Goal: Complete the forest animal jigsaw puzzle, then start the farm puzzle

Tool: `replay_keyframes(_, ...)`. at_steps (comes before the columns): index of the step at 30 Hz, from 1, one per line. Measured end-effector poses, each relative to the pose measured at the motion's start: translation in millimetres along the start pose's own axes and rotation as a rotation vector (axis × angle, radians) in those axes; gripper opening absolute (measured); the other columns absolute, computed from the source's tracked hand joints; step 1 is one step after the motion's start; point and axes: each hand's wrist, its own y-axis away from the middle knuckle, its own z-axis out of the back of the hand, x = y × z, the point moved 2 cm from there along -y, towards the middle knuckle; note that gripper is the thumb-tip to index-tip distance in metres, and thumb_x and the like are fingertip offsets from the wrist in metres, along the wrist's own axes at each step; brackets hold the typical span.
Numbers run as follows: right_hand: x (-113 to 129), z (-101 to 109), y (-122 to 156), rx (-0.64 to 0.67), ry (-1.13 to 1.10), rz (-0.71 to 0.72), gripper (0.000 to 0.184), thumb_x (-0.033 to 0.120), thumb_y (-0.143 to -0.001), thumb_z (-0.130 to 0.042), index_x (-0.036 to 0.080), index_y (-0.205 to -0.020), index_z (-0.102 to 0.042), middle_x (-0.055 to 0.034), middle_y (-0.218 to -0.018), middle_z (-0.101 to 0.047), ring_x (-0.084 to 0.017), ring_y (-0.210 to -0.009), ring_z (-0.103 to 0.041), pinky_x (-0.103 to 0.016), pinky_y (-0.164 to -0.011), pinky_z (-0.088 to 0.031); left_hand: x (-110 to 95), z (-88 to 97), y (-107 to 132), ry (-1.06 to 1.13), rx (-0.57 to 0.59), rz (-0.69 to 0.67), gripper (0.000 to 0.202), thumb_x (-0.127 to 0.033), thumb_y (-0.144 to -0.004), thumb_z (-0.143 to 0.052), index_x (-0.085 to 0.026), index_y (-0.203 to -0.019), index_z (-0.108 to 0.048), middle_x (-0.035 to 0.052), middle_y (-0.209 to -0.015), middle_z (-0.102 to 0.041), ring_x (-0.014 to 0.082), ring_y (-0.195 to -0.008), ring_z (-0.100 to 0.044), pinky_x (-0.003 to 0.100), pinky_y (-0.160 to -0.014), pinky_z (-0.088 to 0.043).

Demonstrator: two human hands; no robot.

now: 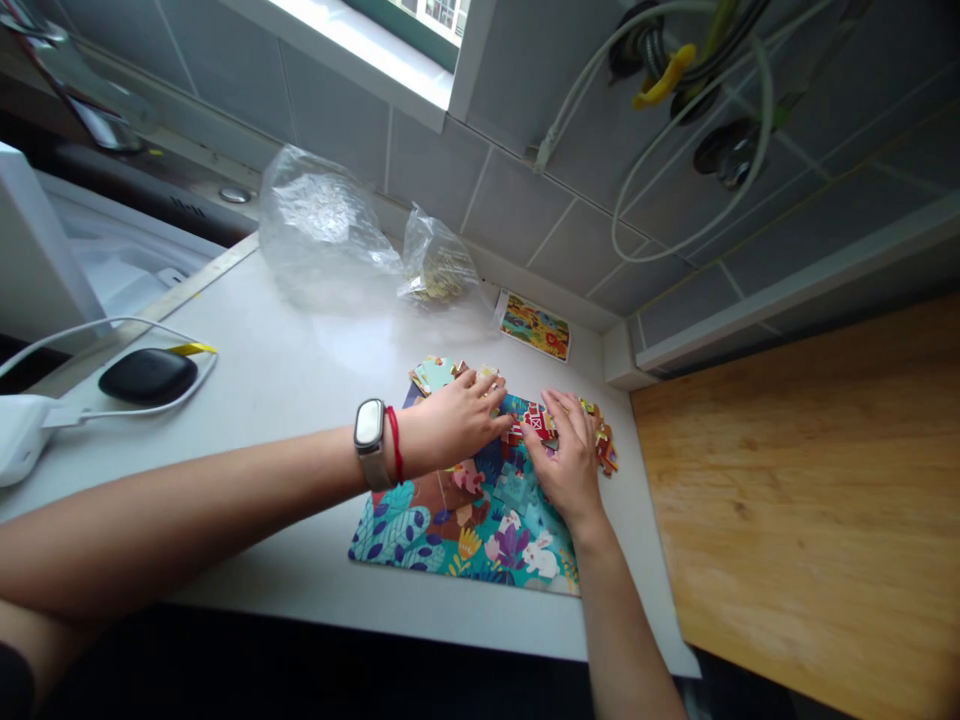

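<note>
A jigsaw puzzle [457, 530] with plants, flowers and a white rabbit lies on the white counter, its lower part showing a joined picture. My left hand [461, 418] rests over its upper left part, fingers spread and pointing right, with the thumb near a red piece. Across from it, my right hand [568, 465] has its thumb and index finger about a red barn puzzle piece [535, 420]. Loose pieces [433, 374] sit beyond my left hand, and more orange pieces [606, 445] lie right of my right hand. My fingers partly cover the puzzle's upper area.
A small picture card [536, 328] lies near the tiled wall. Clear plastic bags [319, 225] stand at the back. On the left are a black oval object [148, 376] and a white cable [112, 415]. A wooden board [802, 500] borders the counter [285, 370] on the right.
</note>
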Motion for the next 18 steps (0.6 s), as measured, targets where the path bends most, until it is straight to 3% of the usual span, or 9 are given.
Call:
replay_keyframes(2,3.2,1.0,-0.1,-0.022,-0.005,0.001,0.047,0.049,-0.102,-0.060,0.027,-0.143,-0.067,-0.0134,-0.145,-0.066,-0.037,-0.148,-0.050,-0.069,-0.124,-0.031,-18.9,-12.3,0.8,-0.005,0.011,0.059,0.045,-0.023,-0.100,-0.058,-0.014,-0.144,-0.064,0.0250,-0.158,-0.054,0.0425,-0.151,-0.046,0.059,-0.119,-0.041)
replay_keyframes(5,10.7,5.4,0.0,-0.070,-0.021,0.020,0.042,0.048,-0.102,-0.060,0.027,-0.137,-0.070,-0.0127,-0.142,-0.068,-0.037,-0.146,-0.052,-0.071,-0.124,-0.029,-39.2,-27.1,-1.3,0.022,0.052,0.120,0.056,-0.024,-0.098,-0.061,-0.015,-0.153,-0.059,0.0224,-0.165,-0.047,0.0405,-0.154,-0.043,0.059,-0.126,-0.036)
replay_keyframes(9,39.1,11.2,5.6,0.000,-0.169,0.233,0.041,0.050,-0.105,-0.054,0.030,-0.137,-0.071,-0.0117,-0.138,-0.069,-0.034,-0.141,-0.057,-0.064,-0.122,-0.039,-55.8,-37.0,-6.5,0.237,0.019,0.240,0.057,-0.027,-0.087,-0.071,-0.018,-0.143,-0.070,0.0184,-0.157,-0.057,0.0389,-0.156,-0.042,0.054,-0.131,-0.032)
replay_keyframes(11,59.3,12.4,13.0,0.070,-0.270,0.404,0.050,0.059,-0.103,-0.054,0.031,-0.142,-0.068,-0.0124,-0.141,-0.068,-0.035,-0.141,-0.058,-0.063,-0.122,-0.041,-65.8,-43.7,-2.8,0.415,-0.023,0.338,0.050,-0.037,-0.090,-0.067,-0.016,-0.134,-0.076,0.0171,-0.140,-0.069,0.0351,-0.141,-0.058,0.046,-0.124,-0.042)
replay_keyframes(13,77.9,12.9,22.3,0.123,-0.347,0.572,0.066,0.074,-0.093,-0.062,0.033,-0.146,-0.065,-0.0124,-0.146,-0.064,-0.038,-0.141,-0.057,-0.063,-0.122,-0.041,-79.8,-54.1,6.8,0.539,-0.038,0.422,0.046,-0.043,-0.095,-0.062,-0.022,-0.133,-0.076,0.0107,-0.116,-0.078,0.0296,-0.118,-0.072,0.044,-0.110,-0.055)
replay_keyframes(16,94.5,12.7,33.4,0.191,-0.385,0.747,0.081,0.079,-0.077,-0.077,0.036,-0.145,-0.065,-0.0114,-0.151,-0.062,-0.039,-0.140,-0.058,-0.062,-0.122,-0.041,-101.4,-69.6,24.0,0.680,-0.053,0.556,0.046,-0.046,-0.099,-0.061,-0.035,-0.143,-0.068,0.0039,-0.094,-0.080,0.0258,-0.099,-0.076,0.046,-0.101,-0.061)
replay_keyframes(18,96.8,12.8,35.6,0.190,-0.412,0.757,0.085,0.076,-0.077,-0.080,0.033,-0.148,-0.062,-0.0133,-0.149,-0.063,-0.039,-0.138,-0.060,-0.060,-0.121,-0.043,-108.8,-73.9,30.4,0.735,-0.056,0.650,0.052,-0.053,-0.102,-0.054,-0.031,-0.148,-0.064,0.0059,-0.096,-0.080,0.0259,-0.100,-0.076,0.046,-0.103,-0.060)
